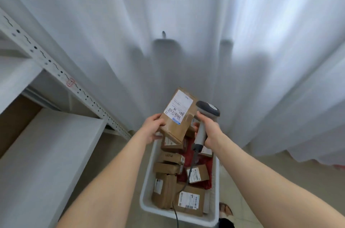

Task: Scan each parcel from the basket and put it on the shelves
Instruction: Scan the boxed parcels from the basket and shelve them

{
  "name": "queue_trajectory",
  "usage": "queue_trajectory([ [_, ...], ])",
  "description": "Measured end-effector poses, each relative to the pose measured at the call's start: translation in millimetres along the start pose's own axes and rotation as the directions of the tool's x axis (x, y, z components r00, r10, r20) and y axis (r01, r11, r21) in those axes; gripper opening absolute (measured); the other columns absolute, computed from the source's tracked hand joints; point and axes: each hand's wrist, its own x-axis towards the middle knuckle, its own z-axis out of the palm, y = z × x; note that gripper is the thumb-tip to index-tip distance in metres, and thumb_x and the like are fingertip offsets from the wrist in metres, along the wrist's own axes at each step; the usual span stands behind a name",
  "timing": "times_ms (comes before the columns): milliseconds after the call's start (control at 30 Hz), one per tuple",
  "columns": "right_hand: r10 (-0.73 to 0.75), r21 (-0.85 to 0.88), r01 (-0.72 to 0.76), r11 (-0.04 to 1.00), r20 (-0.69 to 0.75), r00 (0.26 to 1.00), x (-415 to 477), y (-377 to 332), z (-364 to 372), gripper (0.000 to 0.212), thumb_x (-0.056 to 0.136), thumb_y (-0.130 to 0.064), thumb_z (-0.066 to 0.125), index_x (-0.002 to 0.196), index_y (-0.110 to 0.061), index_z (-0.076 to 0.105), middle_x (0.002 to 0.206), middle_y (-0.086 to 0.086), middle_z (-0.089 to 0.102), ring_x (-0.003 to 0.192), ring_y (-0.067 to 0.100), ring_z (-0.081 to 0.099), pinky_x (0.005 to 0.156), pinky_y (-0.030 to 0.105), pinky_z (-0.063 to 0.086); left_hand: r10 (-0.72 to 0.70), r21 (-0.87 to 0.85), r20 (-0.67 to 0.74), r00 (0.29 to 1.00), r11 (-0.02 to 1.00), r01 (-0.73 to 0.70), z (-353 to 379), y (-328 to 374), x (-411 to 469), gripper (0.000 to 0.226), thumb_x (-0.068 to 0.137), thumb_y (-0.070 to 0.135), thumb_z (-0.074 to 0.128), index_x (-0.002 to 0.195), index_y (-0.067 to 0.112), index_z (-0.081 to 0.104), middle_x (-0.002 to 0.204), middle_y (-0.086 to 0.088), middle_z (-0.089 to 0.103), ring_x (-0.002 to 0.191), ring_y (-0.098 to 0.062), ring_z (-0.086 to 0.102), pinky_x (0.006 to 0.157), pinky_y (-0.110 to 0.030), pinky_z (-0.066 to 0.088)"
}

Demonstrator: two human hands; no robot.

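Left forearm (115, 177) and right forearm (261, 177) stretch out from the near edge over a white basket (147, 181) standing on the floor (112, 153). Above the basket's far end, the left hand (154, 128) grips a brown cardboard parcel (178, 127) by its lower left corner, fingers curled round the edge. The parcel is tilted, its white label (178, 109) facing the camera. Just to its right, the right hand (208, 128) is wrapped round the handle of a grey scanner (207, 109), whose head sits close beside the parcel's right edge. A dark cable (189, 173) hangs from the handle, crosses the basket and passes over its near rim. Inside the basket lie more brown labelled parcels (190, 199) on something red (207, 164). White shelves (52, 145) with a perforated upright (89, 100) stand to the left. A white curtain (186, 22) fills the far side.
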Motion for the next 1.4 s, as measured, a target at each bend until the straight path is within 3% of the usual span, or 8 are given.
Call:
queue_trajectory([
  [400,-0.238,-0.261,0.231,0.937,0.004,0.971,-115,-41,-1,0.036,0.084,-0.005,0.067,0.116,-0.011,0.052,0.087,0.008,0.061,0.082,0.020,0.059,0.080,0.040,0.053,0.278,0.202,-0.020,0.960,0.942,-0.269,-17,73,-128,0.036,0.082,0.011,0.070,0.115,0.012,0.056,0.103,-0.009,0.063,0.084,-0.019,0.060,0.072,-0.031,0.050],
  [667,-0.234,-0.347,0.326,0.879,0.280,0.931,-185,-16,-33,0.041,0.077,-0.008,0.079,0.113,-0.005,0.060,0.097,0.012,0.073,0.087,0.028,0.071,0.077,0.043,0.058,0.360,0.500,0.295,0.885,0.731,-0.464,13,98,-235,0.028,0.086,0.019,0.069,0.114,0.021,0.070,0.097,0.000,0.072,0.077,-0.010,0.067,0.064,-0.022,0.056],
  [800,-0.210,-0.324,0.328,0.888,0.348,0.914,-210,-4,-55,0.037,0.078,-0.004,0.077,0.110,-0.005,0.061,0.086,0.008,0.076,0.071,0.022,0.074,0.055,0.032,0.056,0.399,0.585,0.302,0.866,0.639,-0.499,27,95,-278,0.021,0.087,0.024,0.067,0.108,0.026,0.070,0.104,0.001,0.072,0.086,-0.010,0.067,0.077,-0.027,0.057],
  [933,-0.242,-0.296,0.348,0.889,0.340,0.909,-233,3,-63,0.030,0.078,-0.003,0.077,0.104,-0.007,0.062,0.080,0.006,0.075,0.065,0.020,0.073,0.051,0.030,0.055,0.548,0.701,0.157,0.821,0.524,-0.484,34,85,-302,0.064,0.080,0.035,0.074,0.138,0.023,0.049,0.131,-0.002,0.058,0.109,-0.015,0.056,0.092,-0.029,0.046],
  [1033,-0.251,-0.252,0.330,0.910,0.299,0.921,-247,3,-60,0.033,0.079,-0.005,0.076,0.108,-0.007,0.060,0.093,0.012,0.075,0.079,0.028,0.073,0.069,0.041,0.059,0.653,0.587,-0.159,0.741,0.665,-0.461,27,66,-318,0.108,0.069,0.043,0.082,0.152,0.020,0.018,0.151,-0.008,0.035,0.137,-0.025,0.035,0.112,-0.046,0.031],
  [1100,-0.243,-0.200,0.306,0.931,0.288,0.926,-258,-1,-56,0.036,0.080,-0.005,0.076,0.111,-0.007,0.058,0.096,0.014,0.075,0.083,0.030,0.073,0.074,0.045,0.059,0.527,0.348,-0.181,0.831,0.824,-0.447,14,44,-325,0.116,0.068,0.043,0.082,0.153,0.017,0.007,0.154,-0.012,0.029,0.140,-0.028,0.032,0.114,-0.048,0.028],
  [1200,-0.253,-0.146,0.308,0.940,0.308,0.917,-271,-6,-47,0.037,0.080,-0.004,0.074,0.113,-0.007,0.058,0.097,0.015,0.075,0.084,0.032,0.073,0.078,0.051,0.059,0.294,0.322,0.015,0.956,0.904,-0.283,2,7,-332,0.093,0.075,0.038,0.079,0.148,0.021,0.025,0.139,-0.004,0.053,0.123,-0.024,0.052,0.098,-0.051,0.041],
  [1400,-0.298,-0.160,0.352,0.922,0.284,0.911,-284,-8,-31,0.023,0.087,-0.016,0.071,0.106,-0.010,0.060,0.085,0.004,0.069,0.077,0.021,0.067,0.063,0.035,0.054,0.306,0.090,-0.065,0.950,0.950,-0.300,-4,-14,-324,0.057,0.090,0.019,0.066,0.140,0.017,0.040,0.108,0.001,0.062,0.092,-0.015,0.062,0.064,-0.034,0.052],
])
